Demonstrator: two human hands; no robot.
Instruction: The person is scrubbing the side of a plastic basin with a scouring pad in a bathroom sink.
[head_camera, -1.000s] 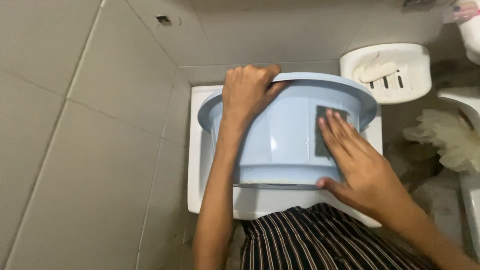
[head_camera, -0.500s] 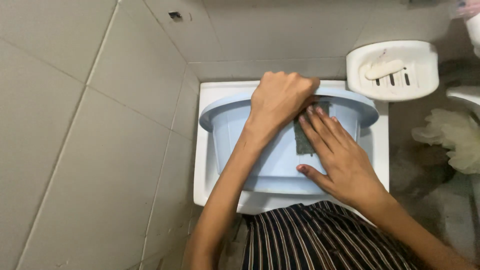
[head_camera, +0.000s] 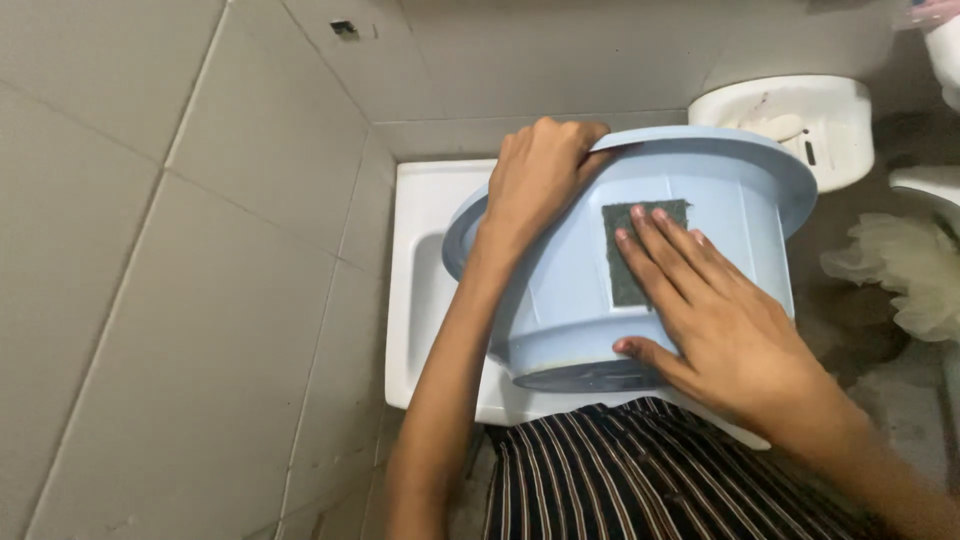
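Observation:
A light blue plastic basin (head_camera: 730, 210) lies tilted on its side over a white sink (head_camera: 425, 260), its bottom toward me. My left hand (head_camera: 540, 175) grips the basin's rim at the upper left. My right hand (head_camera: 715, 310) lies flat on the basin's outer wall, its fingers pressing a dark green scouring pad (head_camera: 625, 250) against the plastic. The thumb reaches down to the basin's base edge.
Grey tiled wall fills the left and top. A white wall-mounted soap dish (head_camera: 800, 125) with a soap bar sits at the upper right. A pale mesh bath sponge (head_camera: 905, 265) hangs at the right edge. Striped dark cloth (head_camera: 640, 480) covers my lap below.
The basin has turned and shifted right. My right hand slid the pad across the basin's wall, left and then back right. My left hand stayed on the rim.

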